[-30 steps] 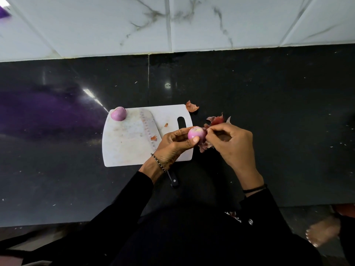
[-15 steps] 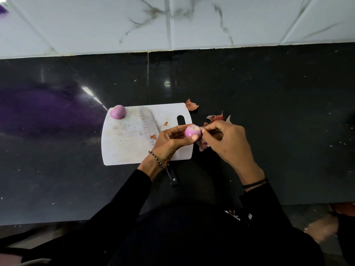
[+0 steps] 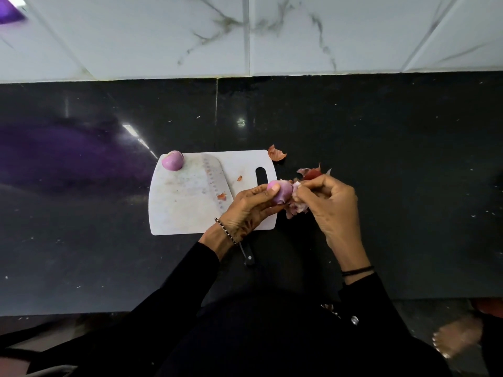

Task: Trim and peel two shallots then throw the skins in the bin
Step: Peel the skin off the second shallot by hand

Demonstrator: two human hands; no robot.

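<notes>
Over the right edge of the white plastic cutting board [image 3: 190, 210], the left hand [image 3: 246, 206] clamps its grip on a half-peeled pink shallot [image 3: 281, 192]; the right hand [image 3: 328, 202] pinches its papery skin [image 3: 296, 205]. One peeled purple shallot [image 3: 172, 160] rests at the board's far-left corner. Binning remains.

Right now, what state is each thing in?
Shallot on board: peeled, resting at far-left corner.
Shallot in hands: mostly peeled.
Left hand: gripping that shallot.
Right hand: pinching skin.
Knife: flat on cutting board.
Skins: loose on counter.
</notes>
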